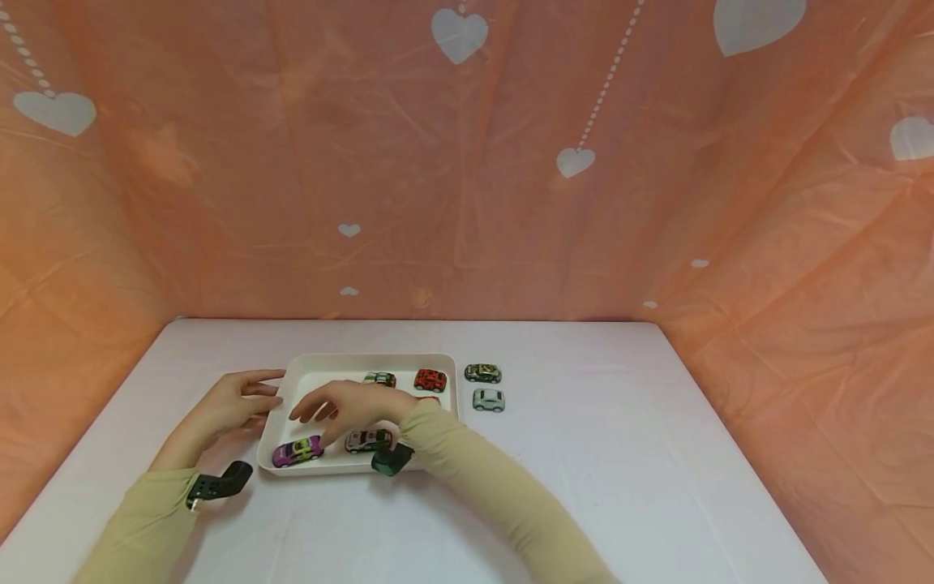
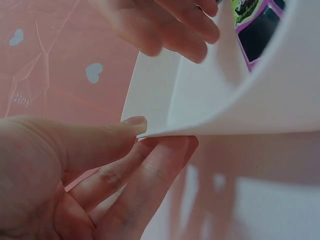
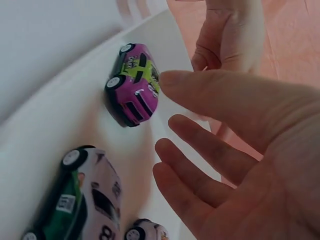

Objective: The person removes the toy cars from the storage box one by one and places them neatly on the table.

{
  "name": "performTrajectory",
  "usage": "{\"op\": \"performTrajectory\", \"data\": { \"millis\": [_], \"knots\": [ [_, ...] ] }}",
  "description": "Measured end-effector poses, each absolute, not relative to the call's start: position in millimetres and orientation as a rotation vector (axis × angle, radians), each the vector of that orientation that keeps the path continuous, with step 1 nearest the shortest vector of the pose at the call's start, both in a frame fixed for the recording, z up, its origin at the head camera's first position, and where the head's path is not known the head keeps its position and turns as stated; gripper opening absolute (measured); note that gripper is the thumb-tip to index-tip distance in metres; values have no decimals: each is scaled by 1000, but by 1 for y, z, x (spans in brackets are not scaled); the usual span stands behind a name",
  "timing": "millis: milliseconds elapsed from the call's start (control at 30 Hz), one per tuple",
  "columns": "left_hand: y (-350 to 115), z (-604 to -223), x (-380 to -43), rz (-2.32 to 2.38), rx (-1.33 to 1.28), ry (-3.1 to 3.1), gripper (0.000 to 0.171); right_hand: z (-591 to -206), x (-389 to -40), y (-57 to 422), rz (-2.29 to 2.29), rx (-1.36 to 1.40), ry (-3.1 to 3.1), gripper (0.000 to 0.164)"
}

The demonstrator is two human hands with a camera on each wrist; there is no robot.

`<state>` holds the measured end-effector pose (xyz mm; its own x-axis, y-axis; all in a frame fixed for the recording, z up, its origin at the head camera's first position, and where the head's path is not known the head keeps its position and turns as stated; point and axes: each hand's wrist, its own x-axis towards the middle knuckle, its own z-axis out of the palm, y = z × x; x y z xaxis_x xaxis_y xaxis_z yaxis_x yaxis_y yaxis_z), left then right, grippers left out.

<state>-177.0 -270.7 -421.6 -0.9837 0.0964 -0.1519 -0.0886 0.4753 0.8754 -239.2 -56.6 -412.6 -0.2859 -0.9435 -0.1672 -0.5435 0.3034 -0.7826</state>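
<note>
My left hand [image 1: 237, 403] pinches the left edge of a white tray [image 1: 357, 358], thumb at the rim and fingers against the outer wall in the left wrist view. Over the tray, my right hand [image 1: 357, 407] reaches across with spread fingers and holds nothing. Its thumb tip comes right beside a purple and lime toy car [image 3: 134, 85], which sits in the tray's front left corner. To the right of that one is a white and green toy car [image 3: 82, 200]. Farther back stand a red toy car [image 1: 430, 380] and a partly covered green one [image 1: 379, 379]; my right hand hides part of the tray.
Outside the tray's right wall, a camouflage-patterned toy car [image 1: 483, 373] and a pale green toy car [image 1: 489, 400] stand on the white table [image 1: 620, 454]. An orange curtain [image 1: 409, 178] with hearts encloses the back and sides. Each wrist wears a black camera mount [image 1: 219, 484].
</note>
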Motion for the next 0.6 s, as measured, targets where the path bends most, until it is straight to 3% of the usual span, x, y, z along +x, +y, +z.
{"op": "performTrajectory", "data": {
  "millis": [600],
  "knots": [
    [-273,-423,-177,1507,-5,2547,56,-423,-231,-71,-723,-1307,1937,51]
  ]
}}
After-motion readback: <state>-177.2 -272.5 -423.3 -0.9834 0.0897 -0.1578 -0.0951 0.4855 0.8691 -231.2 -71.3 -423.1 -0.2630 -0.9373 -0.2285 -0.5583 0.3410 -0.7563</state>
